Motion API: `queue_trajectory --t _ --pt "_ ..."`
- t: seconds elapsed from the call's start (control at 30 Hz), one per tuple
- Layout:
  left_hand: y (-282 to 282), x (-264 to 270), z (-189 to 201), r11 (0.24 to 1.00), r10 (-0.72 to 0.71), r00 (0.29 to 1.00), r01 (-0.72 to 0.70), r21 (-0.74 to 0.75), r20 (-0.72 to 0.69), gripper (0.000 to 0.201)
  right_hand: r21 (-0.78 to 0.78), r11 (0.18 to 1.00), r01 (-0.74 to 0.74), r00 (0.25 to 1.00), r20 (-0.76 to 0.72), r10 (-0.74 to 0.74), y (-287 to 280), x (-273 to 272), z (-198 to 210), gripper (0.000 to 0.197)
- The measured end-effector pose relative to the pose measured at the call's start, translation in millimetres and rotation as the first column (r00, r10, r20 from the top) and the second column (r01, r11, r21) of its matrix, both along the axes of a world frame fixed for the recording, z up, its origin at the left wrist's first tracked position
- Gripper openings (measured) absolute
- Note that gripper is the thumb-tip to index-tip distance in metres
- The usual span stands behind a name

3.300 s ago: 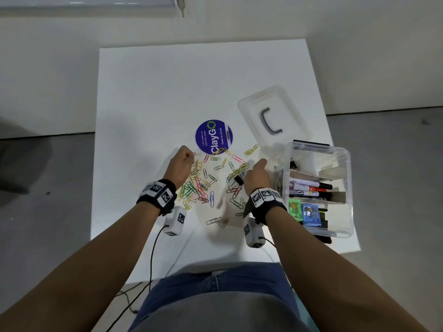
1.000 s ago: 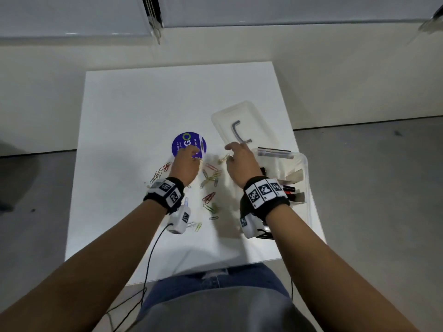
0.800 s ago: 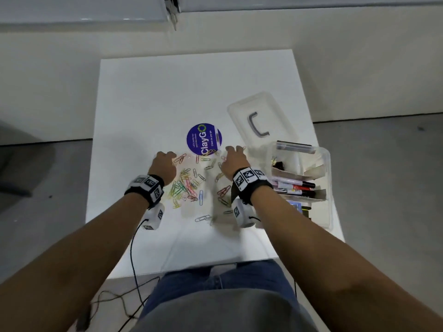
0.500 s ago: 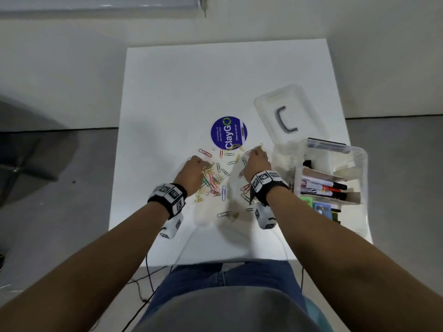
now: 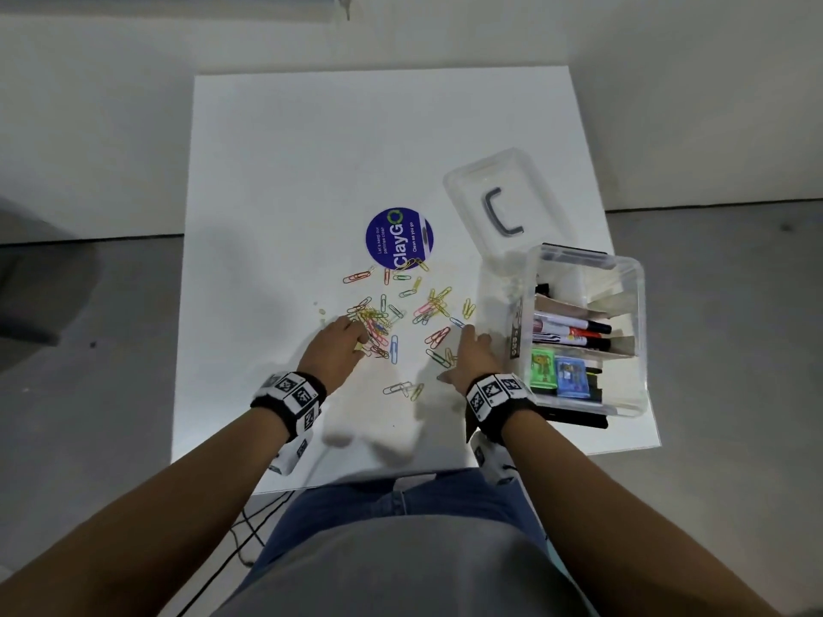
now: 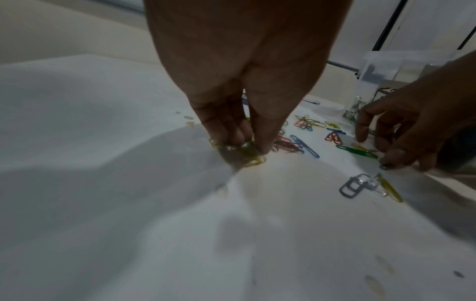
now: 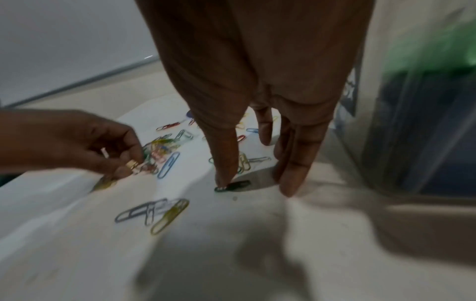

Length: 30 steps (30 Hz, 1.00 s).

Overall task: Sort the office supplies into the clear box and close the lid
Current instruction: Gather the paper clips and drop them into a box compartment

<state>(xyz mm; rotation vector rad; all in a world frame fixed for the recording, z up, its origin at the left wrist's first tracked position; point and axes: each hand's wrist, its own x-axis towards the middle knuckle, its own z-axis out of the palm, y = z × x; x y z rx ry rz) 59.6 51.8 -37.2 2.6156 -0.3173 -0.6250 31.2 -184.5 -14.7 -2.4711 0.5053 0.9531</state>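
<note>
Markers (image 5: pixel 572 329) already sit in the clear box (image 5: pixel 632 331); loose paper clips (image 5: pixel 393 348) remain between my left hand (image 5: pixel 337 349), pinching some, and my spread right hand (image 5: pixel 471 356); lid (image 5: pixel 463 184) off.

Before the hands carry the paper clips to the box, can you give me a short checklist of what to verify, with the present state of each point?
1. Clear box is open to receive: ok; the lid lies on the table behind it.
2. Left hand has clips in its grasp: ok; in the left wrist view its fingertips pinch a small bunch of paper clips.
3. Right hand has a clip in its grasp: not ok; its straight fingers only press on a dark green clip.
4. All clips gathered: not ok; many lie scattered, some on the purple sticker.
5. A free compartment for clips: cannot tell.
</note>
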Motion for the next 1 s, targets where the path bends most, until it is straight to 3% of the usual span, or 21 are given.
queue_trajectory --t 0.1,0.23,0.37,0.5,0.73,0.87,1.0 --pt "-7 0 1 1.000 -0.012 1.000 0.012 0.015 -0.010 0.019 0.008 0.994 -0.107 0.992 0.062 0.107 10 3 -5 0.069" --pt "-16 2 10 1.000 -0.021 1.000 0.021 0.014 -0.018 0.010 0.005 0.991 -0.132 0.984 0.125 0.130 11 7 -10 0.058" --pt "-56 20 45 0.975 0.012 0.999 -0.020 -0.222 -0.035 0.010 0.010 0.996 -0.088 0.987 0.136 0.086 8 6 -13 0.041" --pt "-140 50 95 0.903 -0.080 0.996 0.088 -0.419 0.038 0.011 0.067 0.998 -0.003 0.989 0.151 -0.007 6 2 -13 0.031" --pt "-240 79 114 0.857 -0.301 0.949 0.311 -0.412 0.090 0.014 0.171 0.976 0.136 0.987 0.065 -0.149 -7 -6 -8 0.050" --pt "-229 85 109 0.852 -0.250 0.959 0.285 -0.439 0.137 0.021 0.159 0.977 0.143 0.977 0.135 -0.165 -5 -8 -14 0.043" --pt "-166 104 81 0.939 -0.034 0.992 0.074 -0.337 0.123 0.021 0.163 0.969 0.188 0.946 0.235 -0.223 2 -4 -14 0.051"
